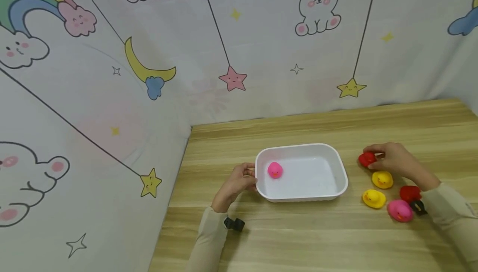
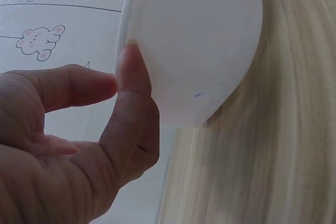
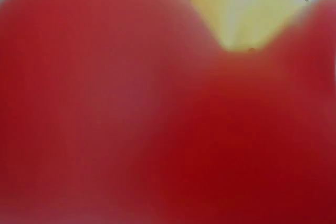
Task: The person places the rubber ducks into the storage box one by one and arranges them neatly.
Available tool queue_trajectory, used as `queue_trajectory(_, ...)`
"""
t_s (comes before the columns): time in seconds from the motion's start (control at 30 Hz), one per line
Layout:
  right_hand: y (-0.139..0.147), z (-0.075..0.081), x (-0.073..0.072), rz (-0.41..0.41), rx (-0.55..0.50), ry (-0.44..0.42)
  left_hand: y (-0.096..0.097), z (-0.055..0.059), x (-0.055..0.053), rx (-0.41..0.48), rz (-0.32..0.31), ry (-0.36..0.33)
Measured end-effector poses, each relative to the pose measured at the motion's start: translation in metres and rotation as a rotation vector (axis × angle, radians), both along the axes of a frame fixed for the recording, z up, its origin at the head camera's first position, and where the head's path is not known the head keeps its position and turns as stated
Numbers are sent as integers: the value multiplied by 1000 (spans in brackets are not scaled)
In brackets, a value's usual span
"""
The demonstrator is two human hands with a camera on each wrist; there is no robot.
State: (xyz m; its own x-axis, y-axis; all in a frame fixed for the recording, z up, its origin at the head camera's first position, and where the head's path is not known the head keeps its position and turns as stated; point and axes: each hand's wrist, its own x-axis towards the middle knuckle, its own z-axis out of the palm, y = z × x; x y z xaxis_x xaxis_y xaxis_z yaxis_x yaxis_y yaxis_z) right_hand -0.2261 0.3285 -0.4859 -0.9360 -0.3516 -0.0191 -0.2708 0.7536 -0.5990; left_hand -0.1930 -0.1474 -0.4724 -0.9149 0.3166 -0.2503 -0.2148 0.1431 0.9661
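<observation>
A white tray rests on the wooden table with a pink rubber duck near its left end. My left hand holds the tray at that end; in the left wrist view its fingertips meet at the rim and lie along the outer wall. To the right of the tray, my right hand pinches a red rubber duck between thumb and fingers. Close to that hand sits a yellow duck. Blurred red rubber fills most of the right wrist view, hiding the right hand there.
Another yellow duck, a pink duck and a second red duck stand below the right hand, beside the right sleeve. A printed cloth hangs behind the table and along its left side.
</observation>
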Motion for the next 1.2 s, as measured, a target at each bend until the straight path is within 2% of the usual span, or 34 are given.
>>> queue_trajectory(0.3, 0, -6, 2, -14, -37, -25, -1, -1, 0, -2, -10, 8)
queue_trajectory(0.47, -5, -1, 6, -47, -49, -18, 0, 0, 0, -6, -7, 15)
queue_trajectory(0.6, -9, 8, 9, -71, -63, 41, 0, 1, 1, -9, -6, 14)
queue_trajectory(0.7, -12, 15, 10, -85, -76, 126, 0, 0, 1, 0, -3, 20)
queue_trajectory(0.9, -18, 30, 5, -107, -109, 231, -1, -2, 1, 4, 6, 19)
queue_trajectory(1.2, -32, 46, -1, -46, -136, 318, -2, 0, 0, 0, 1, 26)
